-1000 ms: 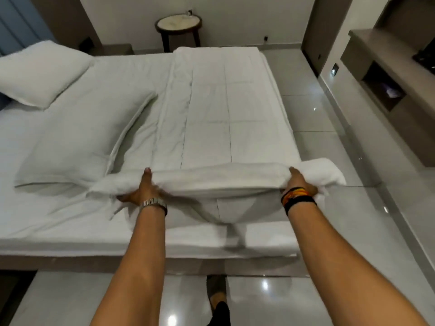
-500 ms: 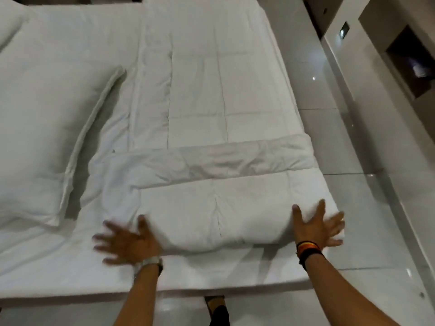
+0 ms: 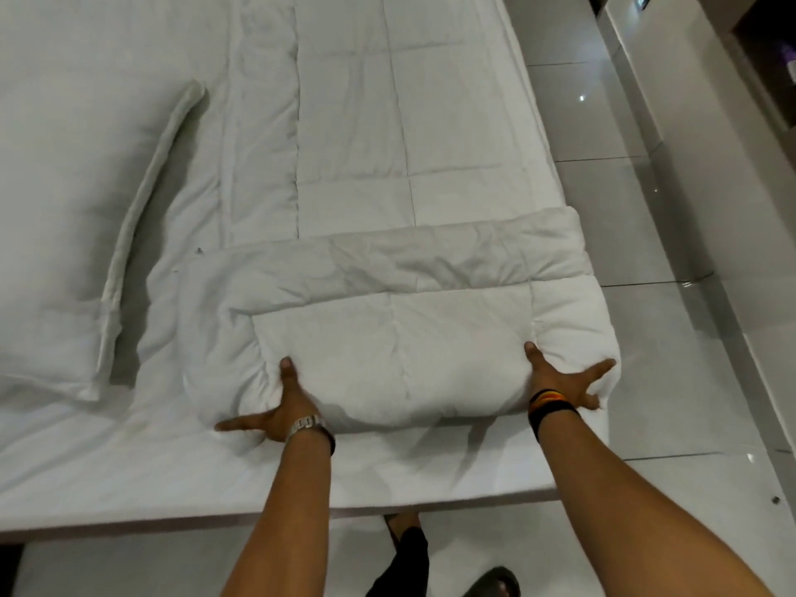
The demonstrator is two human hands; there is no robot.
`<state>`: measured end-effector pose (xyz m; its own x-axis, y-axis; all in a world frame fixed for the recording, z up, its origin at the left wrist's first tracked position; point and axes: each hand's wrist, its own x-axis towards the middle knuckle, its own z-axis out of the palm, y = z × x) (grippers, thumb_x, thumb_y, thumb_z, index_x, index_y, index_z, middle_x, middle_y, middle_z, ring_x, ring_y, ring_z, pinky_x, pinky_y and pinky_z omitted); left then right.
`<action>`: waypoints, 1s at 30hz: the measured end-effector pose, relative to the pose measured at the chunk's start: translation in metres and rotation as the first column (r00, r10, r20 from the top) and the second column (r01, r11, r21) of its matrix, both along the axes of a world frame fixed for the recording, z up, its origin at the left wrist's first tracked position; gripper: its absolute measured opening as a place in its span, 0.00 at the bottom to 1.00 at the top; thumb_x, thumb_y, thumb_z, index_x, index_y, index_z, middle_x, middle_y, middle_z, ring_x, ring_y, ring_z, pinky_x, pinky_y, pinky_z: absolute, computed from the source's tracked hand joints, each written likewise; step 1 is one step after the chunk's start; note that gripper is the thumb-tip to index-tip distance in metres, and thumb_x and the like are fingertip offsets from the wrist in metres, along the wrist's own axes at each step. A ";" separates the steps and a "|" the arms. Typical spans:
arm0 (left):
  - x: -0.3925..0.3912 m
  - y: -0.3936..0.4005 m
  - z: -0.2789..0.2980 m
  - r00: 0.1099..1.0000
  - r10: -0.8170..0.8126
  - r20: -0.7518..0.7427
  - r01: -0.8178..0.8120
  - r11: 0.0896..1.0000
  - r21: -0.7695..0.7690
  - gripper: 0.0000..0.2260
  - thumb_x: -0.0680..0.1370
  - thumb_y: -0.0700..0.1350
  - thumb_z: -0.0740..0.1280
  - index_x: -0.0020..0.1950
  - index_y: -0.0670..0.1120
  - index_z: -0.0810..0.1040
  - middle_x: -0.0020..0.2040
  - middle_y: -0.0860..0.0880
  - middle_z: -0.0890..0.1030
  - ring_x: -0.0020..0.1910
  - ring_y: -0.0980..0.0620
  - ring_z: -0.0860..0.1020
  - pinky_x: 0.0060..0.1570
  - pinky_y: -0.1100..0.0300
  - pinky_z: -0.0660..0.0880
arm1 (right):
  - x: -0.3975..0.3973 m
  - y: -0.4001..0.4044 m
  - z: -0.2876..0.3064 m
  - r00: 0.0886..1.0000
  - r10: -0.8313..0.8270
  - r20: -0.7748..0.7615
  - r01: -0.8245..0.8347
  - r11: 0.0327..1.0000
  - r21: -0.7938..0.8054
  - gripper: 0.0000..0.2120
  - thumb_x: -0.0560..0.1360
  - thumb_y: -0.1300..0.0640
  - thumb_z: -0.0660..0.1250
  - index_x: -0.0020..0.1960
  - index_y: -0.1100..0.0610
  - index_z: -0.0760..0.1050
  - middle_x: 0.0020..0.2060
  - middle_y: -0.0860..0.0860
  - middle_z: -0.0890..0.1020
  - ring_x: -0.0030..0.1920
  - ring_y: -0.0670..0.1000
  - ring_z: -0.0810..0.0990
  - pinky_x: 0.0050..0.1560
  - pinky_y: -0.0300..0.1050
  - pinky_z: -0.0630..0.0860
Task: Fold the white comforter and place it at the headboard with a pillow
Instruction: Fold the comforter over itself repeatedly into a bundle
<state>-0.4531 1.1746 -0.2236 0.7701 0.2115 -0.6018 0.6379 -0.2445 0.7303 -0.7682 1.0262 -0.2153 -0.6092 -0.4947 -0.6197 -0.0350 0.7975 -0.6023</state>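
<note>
The white comforter [image 3: 387,338] lies as a long strip along the right side of the bed, its near end folded over into a thick roll. My left hand [image 3: 280,407] rests at the roll's near left corner, thumb on top and fingers spread on the sheet. At the near right corner, my right hand [image 3: 564,377] presses in the same way, thumb up on the fold and fingers splayed toward the bed's edge. Neither hand closes around the fabric. A white pillow [image 3: 64,200] lies flat to the left, beside the comforter. The headboard is out of view.
The bed's near edge [image 3: 172,510] runs just below my wrists, and its right edge [image 3: 542,135] borders a glossy tiled floor [image 3: 646,252]. A wall unit [image 3: 741,79] stands at the far right. My foot [image 3: 491,583] is on the floor by the bed.
One second ago both hands held the comforter's near end lifted. They laid it over into a fold, let go, and now press against the fold's near corners. My view has tilted down.
</note>
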 end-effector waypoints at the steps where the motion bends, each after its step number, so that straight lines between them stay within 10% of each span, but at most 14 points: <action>1: 0.001 -0.003 0.004 0.999 -0.033 0.031 0.035 0.998 -0.044 0.67 0.65 0.56 0.85 0.85 0.58 0.35 0.86 0.46 0.49 0.81 0.48 0.61 0.78 0.46 0.62 | 0.000 -0.001 0.001 1.000 -0.007 0.005 0.007 1.000 -0.012 0.65 0.62 0.46 0.85 0.82 0.33 0.42 0.81 0.64 0.43 0.75 0.70 0.65 0.71 0.66 0.65; 6: 0.004 0.018 0.030 0.984 -0.118 0.134 0.133 0.985 -0.112 0.60 0.67 0.44 0.85 0.86 0.59 0.47 0.81 0.50 0.65 0.64 0.58 0.69 0.65 0.63 0.62 | -0.006 0.015 0.013 0.998 0.022 0.059 -0.016 0.994 -0.107 0.60 0.65 0.53 0.85 0.81 0.33 0.48 0.82 0.62 0.51 0.78 0.66 0.62 0.74 0.66 0.61; 16: -0.065 0.132 0.091 0.979 -0.073 0.192 0.093 0.991 -0.095 0.54 0.69 0.45 0.83 0.83 0.68 0.50 0.71 0.41 0.76 0.63 0.41 0.79 0.65 0.49 0.72 | -0.071 0.123 0.062 0.976 0.137 0.169 -0.063 0.921 -0.384 0.56 0.67 0.59 0.83 0.84 0.44 0.53 0.79 0.49 0.65 0.76 0.54 0.68 0.68 0.38 0.58; 20: -0.100 0.207 0.101 0.966 -0.102 0.236 0.125 0.989 -0.085 0.55 0.69 0.42 0.83 0.84 0.65 0.50 0.73 0.42 0.74 0.64 0.41 0.78 0.62 0.54 0.70 | -0.110 0.203 0.065 0.968 0.134 0.211 -0.051 0.932 -0.359 0.56 0.66 0.60 0.83 0.83 0.44 0.53 0.78 0.50 0.66 0.74 0.56 0.70 0.73 0.45 0.63; 25: -0.140 0.307 0.099 0.989 -0.123 0.085 0.111 0.986 0.127 0.56 0.70 0.47 0.83 0.83 0.66 0.46 0.76 0.33 0.69 0.70 0.32 0.74 0.70 0.37 0.69 | -0.139 0.313 0.071 0.984 0.059 0.167 -0.049 0.997 -0.064 0.56 0.67 0.59 0.83 0.82 0.38 0.53 0.78 0.62 0.64 0.72 0.68 0.70 0.72 0.61 0.67; 30: -0.119 0.285 0.137 0.989 -0.130 0.075 0.125 0.990 0.066 0.58 0.72 0.47 0.82 0.84 0.63 0.40 0.81 0.33 0.61 0.74 0.32 0.70 0.73 0.35 0.67 | -0.107 0.292 0.122 0.936 -0.190 0.296 0.212 0.976 -0.044 0.49 0.74 0.52 0.77 0.83 0.46 0.50 0.81 0.60 0.55 0.73 0.67 0.67 0.71 0.63 0.66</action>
